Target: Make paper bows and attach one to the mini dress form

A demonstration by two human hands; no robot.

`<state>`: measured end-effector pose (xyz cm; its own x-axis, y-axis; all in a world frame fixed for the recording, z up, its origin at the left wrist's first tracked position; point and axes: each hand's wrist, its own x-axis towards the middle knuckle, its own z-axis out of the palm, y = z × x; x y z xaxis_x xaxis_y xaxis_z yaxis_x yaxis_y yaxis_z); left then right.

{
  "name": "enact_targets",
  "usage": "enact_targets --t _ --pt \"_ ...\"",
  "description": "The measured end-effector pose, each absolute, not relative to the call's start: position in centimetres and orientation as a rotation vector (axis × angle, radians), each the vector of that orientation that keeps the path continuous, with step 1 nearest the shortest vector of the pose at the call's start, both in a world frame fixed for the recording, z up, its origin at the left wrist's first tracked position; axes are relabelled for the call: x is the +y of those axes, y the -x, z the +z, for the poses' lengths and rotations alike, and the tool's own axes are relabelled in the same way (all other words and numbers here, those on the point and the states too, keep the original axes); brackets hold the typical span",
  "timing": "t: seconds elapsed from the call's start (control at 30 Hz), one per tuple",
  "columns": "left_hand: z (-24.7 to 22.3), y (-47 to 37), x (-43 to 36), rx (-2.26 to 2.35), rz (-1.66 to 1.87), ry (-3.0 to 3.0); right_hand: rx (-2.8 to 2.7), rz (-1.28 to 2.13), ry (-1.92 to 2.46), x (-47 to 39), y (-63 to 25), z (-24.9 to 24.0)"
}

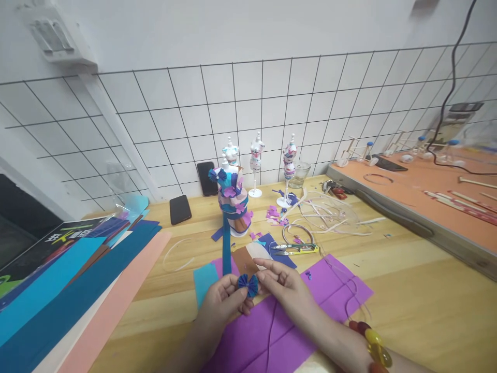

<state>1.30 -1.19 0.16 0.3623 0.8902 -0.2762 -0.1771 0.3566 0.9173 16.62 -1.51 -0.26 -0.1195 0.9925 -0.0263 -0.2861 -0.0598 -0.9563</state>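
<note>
A small pleated blue paper bow (pixel 247 285) is pinched between my two hands above a purple paper sheet (pixel 334 295). My left hand (pixel 223 300) grips its left side with thumb and fingers. At its right edge, my right hand (pixel 285 285) closes thumb and fingertips on it. Just beyond stands a mini dress form (pixel 233 202) wrapped in blue, pink and purple paper, with a similar blue bow (pixel 217 175) near its top. A dark teal paper strip (pixel 227 248) hangs from it to the table. Yellow-handled snips (pixel 298 249) lie right of my hands.
Other small dress forms (pixel 256 155) stand by the tiled wall, near a glass (pixel 298 175). Two phones (pixel 180 209) are at the back left. Coloured paper strips (pixel 116 290) fill the left side. Paper scraps and thin curled strips (pixel 330 212) lie right, beside an orange-topped table (pixel 427 186).
</note>
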Motion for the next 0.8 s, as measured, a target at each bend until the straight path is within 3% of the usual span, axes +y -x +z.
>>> enact_targets --t 0.8 --pt "0.5 -1.52 -1.34 0.915 0.861 -0.953 -1.059 1.576 0.927 -1.65 -16.17 -0.19"
